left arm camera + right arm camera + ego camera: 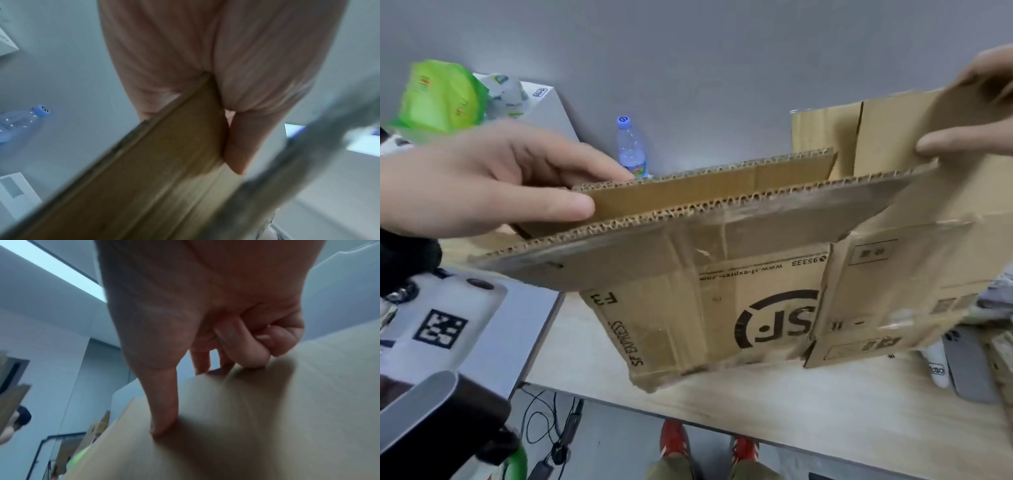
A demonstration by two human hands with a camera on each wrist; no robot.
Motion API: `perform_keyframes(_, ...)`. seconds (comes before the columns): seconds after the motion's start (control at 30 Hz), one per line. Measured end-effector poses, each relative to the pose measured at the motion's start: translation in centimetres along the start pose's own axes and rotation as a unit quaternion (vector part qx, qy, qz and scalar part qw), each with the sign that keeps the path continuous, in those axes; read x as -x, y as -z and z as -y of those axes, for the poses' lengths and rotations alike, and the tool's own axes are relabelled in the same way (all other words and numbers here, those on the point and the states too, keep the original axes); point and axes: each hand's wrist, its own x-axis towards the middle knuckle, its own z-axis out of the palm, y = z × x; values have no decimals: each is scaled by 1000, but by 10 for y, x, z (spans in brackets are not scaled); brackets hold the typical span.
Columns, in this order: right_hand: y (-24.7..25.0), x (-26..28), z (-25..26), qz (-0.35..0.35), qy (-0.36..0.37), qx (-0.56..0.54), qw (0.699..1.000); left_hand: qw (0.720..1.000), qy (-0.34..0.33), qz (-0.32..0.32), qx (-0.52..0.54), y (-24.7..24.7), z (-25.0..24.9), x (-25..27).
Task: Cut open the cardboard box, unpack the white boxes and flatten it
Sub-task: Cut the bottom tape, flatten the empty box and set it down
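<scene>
Both hands hold the opened SF Express cardboard box (722,291) above the wooden table (791,404): left hand (493,178) pinches its far flap, right hand (976,113) grips its right flap.

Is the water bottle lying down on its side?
No, the water bottle stands upright behind the cardboard box, with its blue cap on top.

The cardboard box (722,291) stands on the surface (825,411), near its front edge. Behind it stands a bottle (631,150). The left hand (493,178) is at the box's upper left, the right hand (976,113) at its upper right. A bag (441,96) lies far left, behind.
</scene>
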Motion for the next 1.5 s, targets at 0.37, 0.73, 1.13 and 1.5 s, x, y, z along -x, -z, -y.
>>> perform_keyframes(0.37,-58,-15,102,187,-22,156,970,978,153,40,136,5,117,-42)
perform_keyframes(0.73,-199,-39,68,77,-83,81,990,966,212,-140,-52,-34,214,-100)
perform_keyframes(1.13,-225,-51,56,73,-97,69,990,913,396,-96,-26,-65,273,-74)
perform_keyframes(1.5,-232,-31,51,41,-94,-15,995,893,441,-93,-6,-88,326,-74)
